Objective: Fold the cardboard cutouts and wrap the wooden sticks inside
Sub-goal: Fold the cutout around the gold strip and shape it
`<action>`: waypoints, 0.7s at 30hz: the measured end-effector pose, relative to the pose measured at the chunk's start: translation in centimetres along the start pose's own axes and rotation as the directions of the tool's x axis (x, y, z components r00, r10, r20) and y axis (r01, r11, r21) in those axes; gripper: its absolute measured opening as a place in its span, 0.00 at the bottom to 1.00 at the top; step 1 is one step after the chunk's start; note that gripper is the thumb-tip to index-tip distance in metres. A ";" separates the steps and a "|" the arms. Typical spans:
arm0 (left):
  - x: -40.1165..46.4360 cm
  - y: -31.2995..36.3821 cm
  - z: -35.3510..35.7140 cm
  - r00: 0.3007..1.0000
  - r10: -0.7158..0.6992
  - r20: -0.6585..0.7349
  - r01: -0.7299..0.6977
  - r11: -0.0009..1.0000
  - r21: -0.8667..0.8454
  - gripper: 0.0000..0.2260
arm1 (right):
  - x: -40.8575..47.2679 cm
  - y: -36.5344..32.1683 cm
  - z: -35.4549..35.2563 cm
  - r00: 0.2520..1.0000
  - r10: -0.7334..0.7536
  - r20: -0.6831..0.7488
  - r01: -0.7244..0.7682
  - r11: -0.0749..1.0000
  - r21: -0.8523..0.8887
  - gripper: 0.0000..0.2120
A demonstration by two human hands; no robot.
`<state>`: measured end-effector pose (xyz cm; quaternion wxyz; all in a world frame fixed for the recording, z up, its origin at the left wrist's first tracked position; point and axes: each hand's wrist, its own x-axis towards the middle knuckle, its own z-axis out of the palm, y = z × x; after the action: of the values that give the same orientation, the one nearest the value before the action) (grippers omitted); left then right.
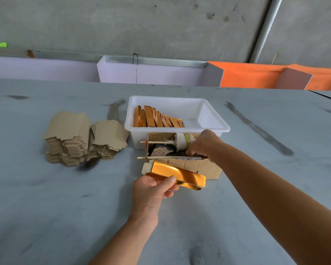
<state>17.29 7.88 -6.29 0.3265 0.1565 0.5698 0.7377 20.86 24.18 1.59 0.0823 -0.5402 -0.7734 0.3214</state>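
Note:
My left hand (157, 188) grips a folded cardboard sleeve (180, 174) with a shiny gold face, its brown end flap open toward the left. My right hand (203, 145) reaches into a small brown cardboard box (204, 167), fingers curled down at a thin wooden stick (161, 157) that pokes out of the box's left side. A second stick (155, 142) lies higher in the box beside a white roll (182, 141). Two stacks of flat brown cutouts (80, 138) sit at the left.
A white plastic tub (208, 119) behind the box holds several folded gold sleeves (158, 119) leaning in a row. The grey table (65, 207) stretches wide in front. Lilac and orange panels stand along its far edge.

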 end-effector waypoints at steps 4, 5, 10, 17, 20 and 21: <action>0.0 0.0 0.0 1.000 -0.001 -0.001 0.001 1.000 0.008 0.04 | -0.2 -0.1 -0.1 1.000 0.010 -0.003 -0.010 1.000 0.021 0.21; 0.0 0.0 0.0 1.000 -0.001 -0.002 0.001 1.000 0.011 0.04 | -0.2 -0.1 -0.2 1.000 0.012 0.006 -0.012 1.000 0.029 0.21; 0.1 -0.1 0.1 1.000 0.003 0.003 -0.003 1.000 0.019 0.04 | -0.6 -0.1 -0.8 0.998 0.015 0.067 -0.019 0.998 0.060 0.19; 0.2 -0.2 0.2 1.000 -0.003 0.005 0.003 1.000 0.019 0.04 | -1.4 -0.8 -1.7 0.990 0.001 0.143 0.003 1.000 -0.025 0.10; 0.2 -0.2 0.2 1.000 0.000 0.003 0.000 1.000 0.018 0.04 | -1.6 -0.9 -2.0 0.990 -0.004 0.142 0.010 0.999 -0.038 0.08; 0.2 -0.2 0.3 1.000 0.003 0.002 -0.003 1.000 0.018 0.04 | -1.6 -1.0 -2.0 0.990 -0.003 0.142 0.007 1.000 -0.031 0.09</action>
<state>17.38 8.22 -6.41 0.3247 0.1611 0.5757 0.7329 21.73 23.33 4.09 0.0193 -0.5151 -0.7836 0.3469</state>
